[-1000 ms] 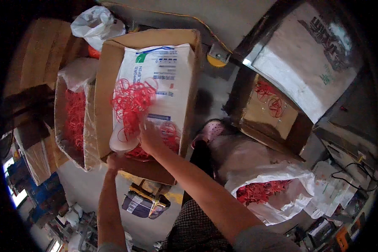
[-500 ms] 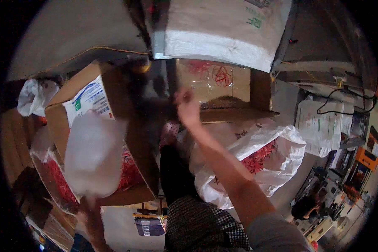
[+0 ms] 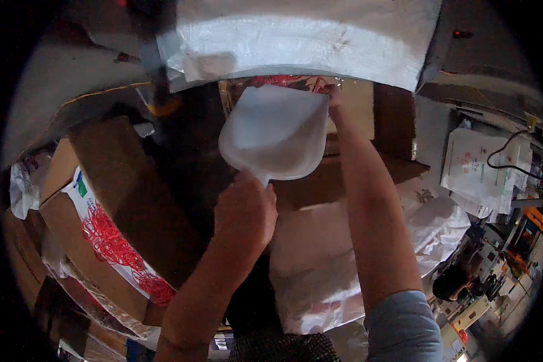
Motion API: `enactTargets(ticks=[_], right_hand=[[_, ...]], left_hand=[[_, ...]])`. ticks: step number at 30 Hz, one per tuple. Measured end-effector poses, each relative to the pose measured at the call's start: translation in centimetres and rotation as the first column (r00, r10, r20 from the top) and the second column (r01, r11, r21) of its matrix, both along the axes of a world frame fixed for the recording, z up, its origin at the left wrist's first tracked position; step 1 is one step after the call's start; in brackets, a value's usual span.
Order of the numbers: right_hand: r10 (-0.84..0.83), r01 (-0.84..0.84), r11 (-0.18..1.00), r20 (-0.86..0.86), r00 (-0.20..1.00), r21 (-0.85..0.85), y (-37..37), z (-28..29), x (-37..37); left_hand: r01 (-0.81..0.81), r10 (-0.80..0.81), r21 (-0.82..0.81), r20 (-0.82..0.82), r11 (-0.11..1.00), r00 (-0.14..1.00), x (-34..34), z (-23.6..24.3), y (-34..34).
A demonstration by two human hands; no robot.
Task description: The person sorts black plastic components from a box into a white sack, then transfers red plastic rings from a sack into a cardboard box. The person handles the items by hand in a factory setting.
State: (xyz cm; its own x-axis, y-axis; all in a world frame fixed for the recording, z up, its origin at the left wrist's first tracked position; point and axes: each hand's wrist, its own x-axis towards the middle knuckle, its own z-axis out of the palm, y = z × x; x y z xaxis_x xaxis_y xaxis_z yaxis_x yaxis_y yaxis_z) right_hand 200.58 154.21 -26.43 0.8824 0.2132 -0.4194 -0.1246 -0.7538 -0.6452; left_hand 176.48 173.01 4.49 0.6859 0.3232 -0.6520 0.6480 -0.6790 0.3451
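Note:
My left hand [image 3: 245, 212] grips the handle of a white plastic scoop [image 3: 276, 133], held up with its bowl over an open cardboard box [image 3: 368, 114] ahead of me. My right hand [image 3: 332, 96] reaches past the scoop's right edge to the clear bag of red loops [image 3: 283, 81] in that box; its fingers are mostly hidden behind the scoop. The scoop's bowl looks empty from here.
A second cardboard box [image 3: 102, 181] lined with a white bag holds tangled red loops [image 3: 111, 241] at my left. A large white sack [image 3: 295, 36] lies across the top. A white plastic bag [image 3: 344, 253] sits below my right arm. A cluttered bench [image 3: 495, 175] with papers and cables stands right.
My view swung from the left box toward the far box. My left hand lifted the scoop from the left box up to the far one, and my right hand reached there too.

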Motion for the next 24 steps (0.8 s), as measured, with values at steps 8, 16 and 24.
enactTargets(ticks=[8, 16, 24], right_hand=[[0.462, -0.469, 0.869, -0.081, 0.883, -0.16, 4.0, 1.1, 1.1], [0.273, -0.263, 0.952, 0.052, 0.96, -0.156, 12.6, -6.1, -4.6], [-0.066, 0.067, 0.998, 0.208, 0.976, -0.002, 1.9, -7.9, -1.9]], left_hand=[[0.17, -0.17, -0.022, -0.014, 0.985, 0.985, -1.2, -3.9, 0.8], [0.176, -0.177, -0.015, -0.052, 0.984, 0.983, 0.1, -7.4, -0.9], [0.161, -0.166, -0.041, -0.157, 0.986, 0.974, 3.2, -8.8, -1.0]])
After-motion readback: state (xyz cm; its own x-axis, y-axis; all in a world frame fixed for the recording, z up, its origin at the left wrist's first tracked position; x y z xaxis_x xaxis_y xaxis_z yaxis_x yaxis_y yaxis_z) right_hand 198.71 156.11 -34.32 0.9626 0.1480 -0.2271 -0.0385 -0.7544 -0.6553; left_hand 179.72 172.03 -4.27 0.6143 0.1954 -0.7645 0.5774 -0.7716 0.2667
